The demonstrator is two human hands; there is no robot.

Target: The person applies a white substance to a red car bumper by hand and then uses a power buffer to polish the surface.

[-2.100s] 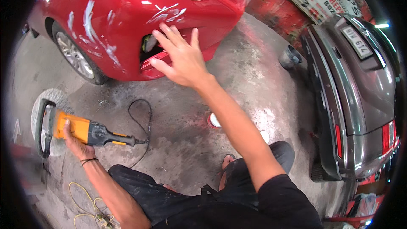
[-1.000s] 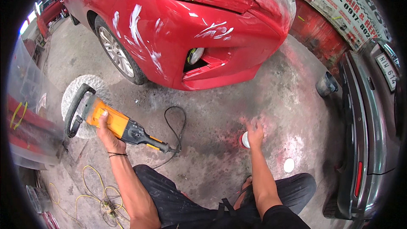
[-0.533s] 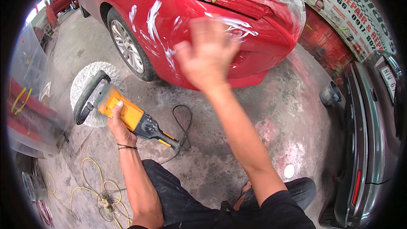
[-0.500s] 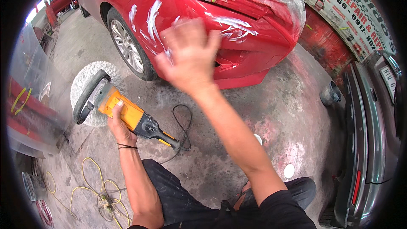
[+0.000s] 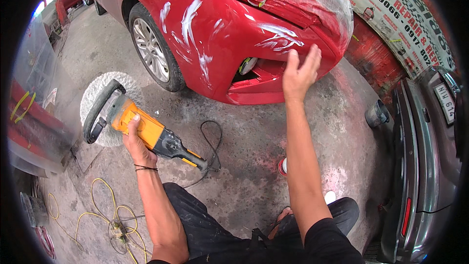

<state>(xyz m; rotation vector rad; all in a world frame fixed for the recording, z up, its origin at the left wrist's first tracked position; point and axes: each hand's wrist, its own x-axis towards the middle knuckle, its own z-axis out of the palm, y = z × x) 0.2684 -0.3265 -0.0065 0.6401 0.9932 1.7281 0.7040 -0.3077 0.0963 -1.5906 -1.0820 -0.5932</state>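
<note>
My left hand grips a yellow and black car polisher by its body, holding it up at the left. A white fluffy polishing pad shows around the front of the tool, behind its black loop handle. My right hand is raised with fingers stretched out and nothing in it, in front of the right end of a red car bumper. White compound is smeared in streaks beside the wheel and in another patch near my right fingers. Whether those fingertips touch the bumper, I cannot tell.
Masking film covers the red car's hood. A dark car stands close on the right, near a black bucket. A small red can sits by my right forearm. Yellow extension cord lies coiled at lower left, and film-wrapped red parts stand at left.
My right hand has swept right across the bumper, uncovering thin white smears and the bumper's opening. The left hand and polisher stay nearly in place. The view has shifted slightly.
</note>
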